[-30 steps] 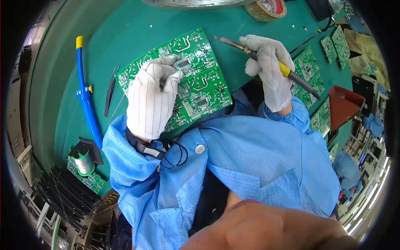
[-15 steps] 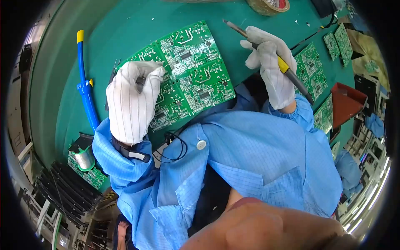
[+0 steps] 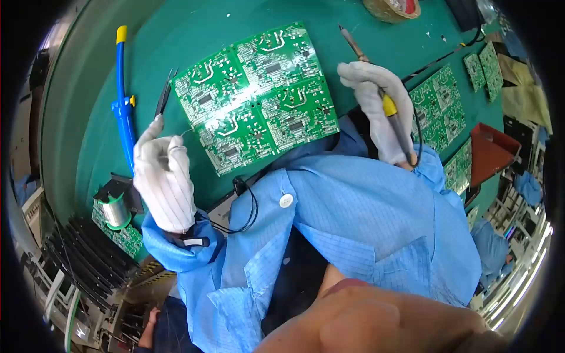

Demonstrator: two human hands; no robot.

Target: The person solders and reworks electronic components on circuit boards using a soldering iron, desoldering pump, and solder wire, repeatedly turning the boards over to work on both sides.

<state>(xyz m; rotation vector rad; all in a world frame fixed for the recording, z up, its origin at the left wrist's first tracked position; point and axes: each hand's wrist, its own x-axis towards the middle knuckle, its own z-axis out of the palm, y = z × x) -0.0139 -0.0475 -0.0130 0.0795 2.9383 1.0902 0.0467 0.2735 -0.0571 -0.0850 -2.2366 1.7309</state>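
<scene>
My left hand [image 3: 165, 179], in a white striped glove, is left of the green circuit board panel [image 3: 253, 101]. Its index finger stretches to the lower end of the black tweezers [image 3: 163, 97]; a thin solder wire [image 3: 187, 130] sticks out by the thumb, held among the other fingers. The panel lies flat, untouched, with a bright reflection across its middle. My right hand [image 3: 379, 109], gloved too, is closed around the soldering iron [image 3: 389, 106] to the right of the panel. The iron's tip points up and left, away from the board.
A blue desoldering pump [image 3: 123, 112] lies at the left, above a solder spool [image 3: 115, 212]. More circuit boards [image 3: 438, 109] and a red-brown tray [image 3: 493, 154] are at the right. A wicker basket [image 3: 385, 10] stands at the top. Part of another person's arm [image 3: 150, 329] shows at the lower left.
My left hand has moved off the panel, left and down to the tweezers, uncovering the boards. My right hand has shifted slightly; the iron now stands steeper.
</scene>
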